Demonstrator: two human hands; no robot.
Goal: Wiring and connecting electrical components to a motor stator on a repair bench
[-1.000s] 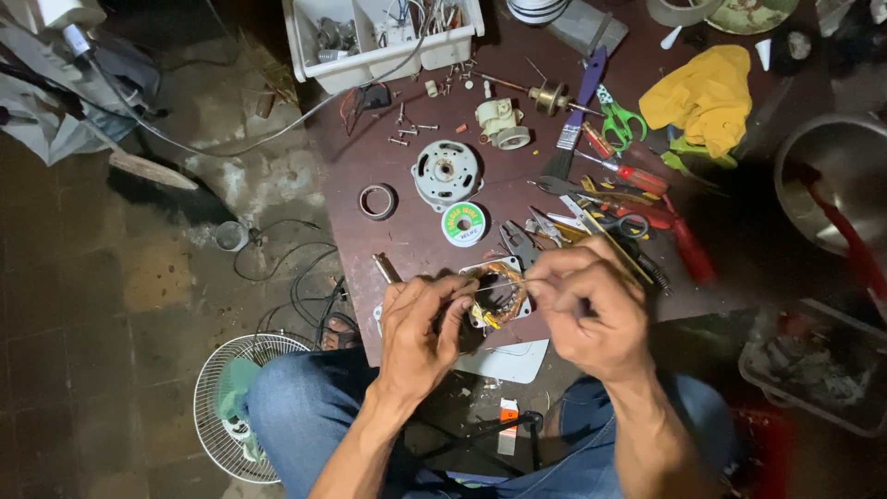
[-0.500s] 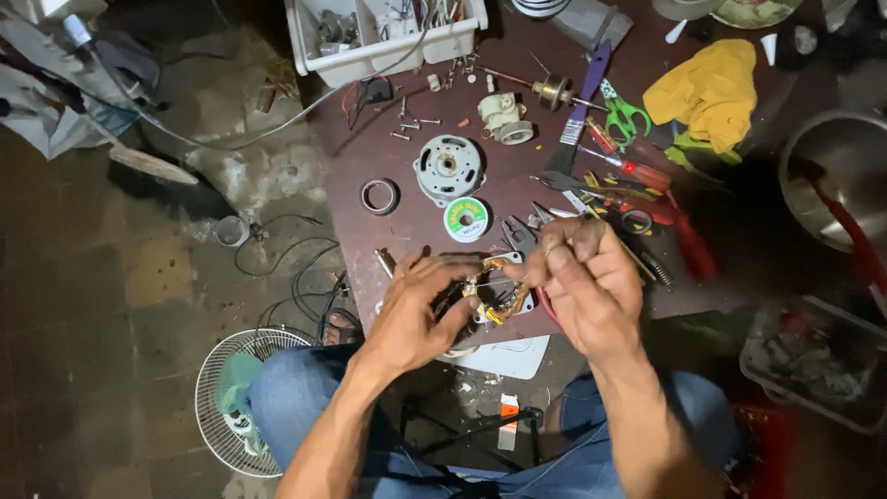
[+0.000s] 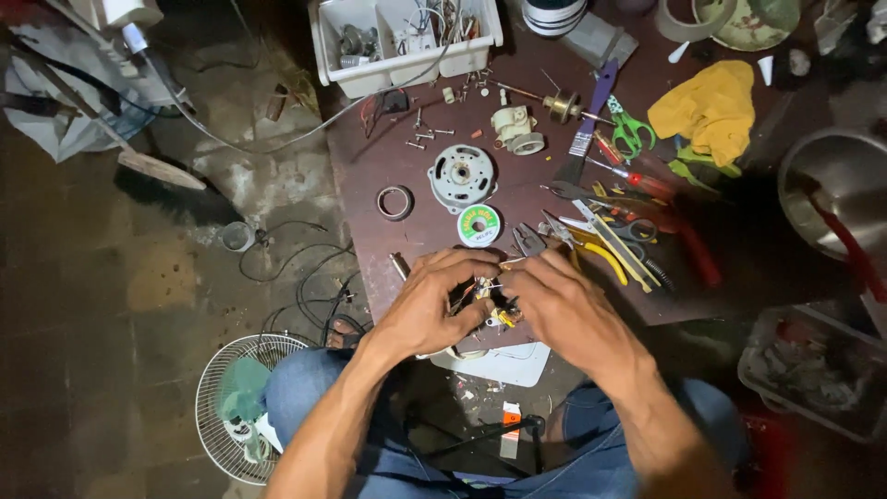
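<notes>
My left hand [image 3: 432, 300] and my right hand [image 3: 564, 305] meet at the near edge of a low dark board [image 3: 370, 176]. Between them sits a small motor winding [image 3: 485, 300] with coloured wires, mostly hidden by my fingers. Both hands grip it, fingertips pinching at its wires. Just beyond lie a round metal motor cover [image 3: 461, 176] and a small green-labelled solder spool [image 3: 479, 225].
Pliers, scissors and screwdrivers [image 3: 601, 236] lie right of my hands. A white parts tray [image 3: 407, 42], loose screws, a metal ring [image 3: 394, 202], a yellow cloth [image 3: 711, 106] and a steel bowl [image 3: 836, 189] surround the board. A fan guard [image 3: 236, 407] lies by my left knee.
Both hands stay on the winding and have shifted slightly left, drawing closer together over it. The view has moved a little.
</notes>
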